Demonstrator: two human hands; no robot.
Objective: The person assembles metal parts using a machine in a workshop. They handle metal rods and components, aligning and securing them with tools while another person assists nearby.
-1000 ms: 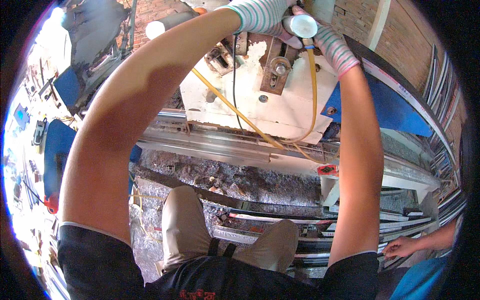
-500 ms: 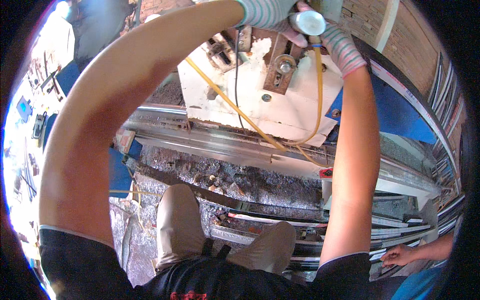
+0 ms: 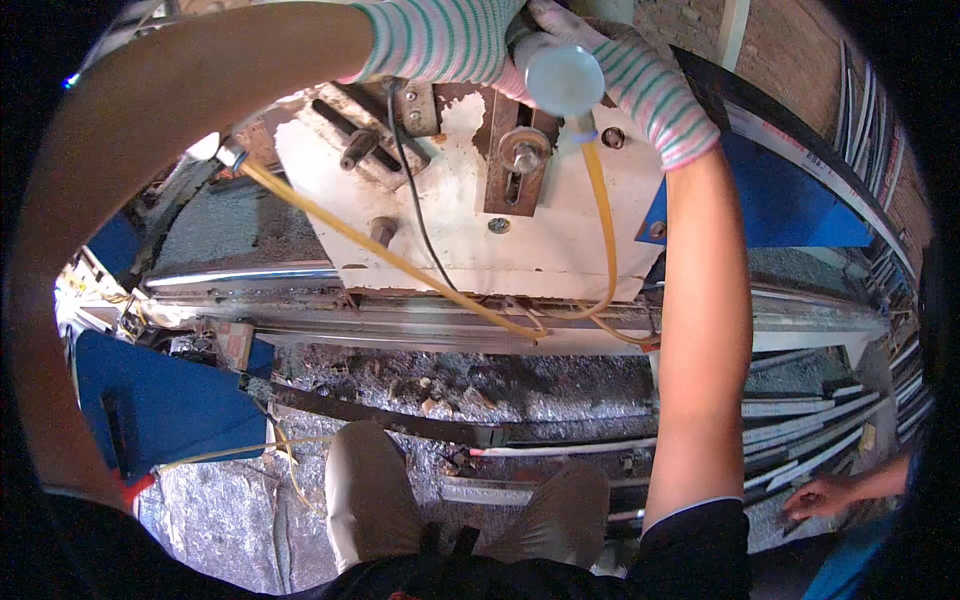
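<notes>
Both my hands wear striped knit gloves and meet at the top of a white-painted machine plate (image 3: 560,255). My left hand (image 3: 445,42) is curled at the left of a round pale cylinder end (image 3: 566,80), its fingertips partly behind it. My right hand (image 3: 650,92) bends round the upper right of that end, fingers reaching toward the left hand. What the fingers grip behind the cylinder end is hidden. From its underside a yellow hose (image 3: 607,225) hangs down. Below the hands, a rusty slotted bracket (image 3: 497,190) carries a bolt (image 3: 523,153).
Another yellow hose (image 3: 340,228) and a black cable (image 3: 408,170) cross the plate. Below runs a metal rail (image 3: 400,325). Blue panels (image 3: 165,400) stand at left and right. Long profiles (image 3: 800,435) lie at right, near another person's hand (image 3: 820,497).
My view has shifted, so the machine appears lower and further left, and more of the left blue panel shows. Both hands stay at the cylinder end.
</notes>
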